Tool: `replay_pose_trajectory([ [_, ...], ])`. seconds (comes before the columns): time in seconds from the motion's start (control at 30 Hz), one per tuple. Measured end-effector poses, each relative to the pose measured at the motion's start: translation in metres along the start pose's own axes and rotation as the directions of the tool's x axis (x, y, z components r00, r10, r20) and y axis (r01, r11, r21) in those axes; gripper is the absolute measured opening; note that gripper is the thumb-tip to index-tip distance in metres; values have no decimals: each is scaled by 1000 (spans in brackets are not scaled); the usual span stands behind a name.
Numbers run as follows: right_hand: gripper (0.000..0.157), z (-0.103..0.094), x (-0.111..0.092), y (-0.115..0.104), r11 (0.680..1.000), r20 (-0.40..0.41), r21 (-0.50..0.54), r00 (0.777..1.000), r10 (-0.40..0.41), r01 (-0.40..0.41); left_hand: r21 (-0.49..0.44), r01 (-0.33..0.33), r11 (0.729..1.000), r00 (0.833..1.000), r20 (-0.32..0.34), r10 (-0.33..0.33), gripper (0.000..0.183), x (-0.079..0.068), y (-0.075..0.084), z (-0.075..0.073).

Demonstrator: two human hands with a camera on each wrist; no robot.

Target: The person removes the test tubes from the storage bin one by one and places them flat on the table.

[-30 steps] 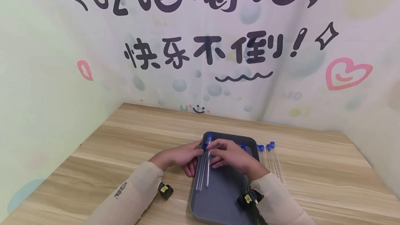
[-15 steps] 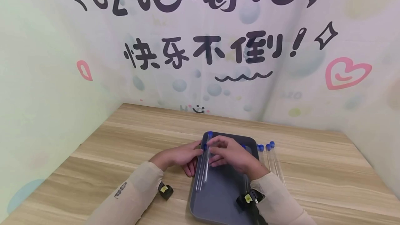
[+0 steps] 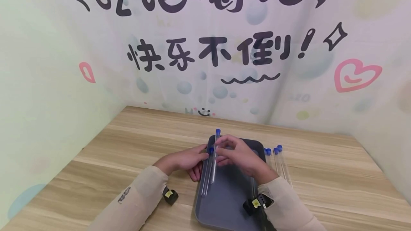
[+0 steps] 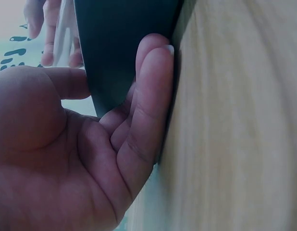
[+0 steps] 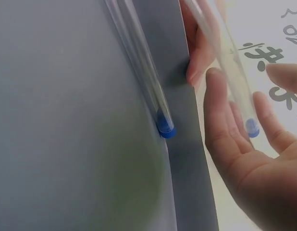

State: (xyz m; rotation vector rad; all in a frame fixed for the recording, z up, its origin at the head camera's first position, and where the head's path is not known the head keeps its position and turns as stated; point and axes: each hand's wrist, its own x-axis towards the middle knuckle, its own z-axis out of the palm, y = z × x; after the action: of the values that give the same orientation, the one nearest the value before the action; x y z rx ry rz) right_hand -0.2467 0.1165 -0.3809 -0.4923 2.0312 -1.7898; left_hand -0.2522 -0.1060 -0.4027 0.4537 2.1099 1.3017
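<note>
A clear test tube (image 3: pixel 214 172) with a blue cap is held by my right hand (image 3: pixel 239 156) between thumb and fingers, over the left side of the grey tray (image 3: pixel 221 206). In the right wrist view this tube (image 5: pixel 235 79) slants, its cap near the palm. A second capped tube (image 5: pixel 146 62) lies in the tray along the left wall. My left hand (image 3: pixel 189 159) grips the tray's left edge, thumb over the rim. In the left wrist view, its fingers (image 4: pixel 148 101) press against the tray's outer wall (image 4: pixel 124 43).
Several blue-capped tubes (image 3: pixel 284 167) lie on the wooden table (image 3: pixel 337 188) right of the tray. Clear tubes (image 3: pixel 253 186) also show inside the tray, partly hidden under my right wrist. A printed cloth (image 3: pixel 205 92) hangs behind the table.
My right hand has moved slightly up and away with its test tube, whose cap now stands beyond the tray's far rim. The left hand and tray have stayed put.
</note>
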Motion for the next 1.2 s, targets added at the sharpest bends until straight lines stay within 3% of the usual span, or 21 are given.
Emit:
replay_pose_trajectory([
  [0.2,40,1,0,-1,1000,-7,-10,1000,-28,28,-5,6,1000,1000,0,-6,53,1,0,-1],
  [0.83,45,2,-3,-11,1000,-50,7,999,-7,7,-16,12,1000,1000,4,-12,56,1,-1,-1],
  [1.2,36,-4,-7,-18,999,-65,7,997,-39,39,-18,-9,1000,1000,3,9,57,0,-1,0],
])
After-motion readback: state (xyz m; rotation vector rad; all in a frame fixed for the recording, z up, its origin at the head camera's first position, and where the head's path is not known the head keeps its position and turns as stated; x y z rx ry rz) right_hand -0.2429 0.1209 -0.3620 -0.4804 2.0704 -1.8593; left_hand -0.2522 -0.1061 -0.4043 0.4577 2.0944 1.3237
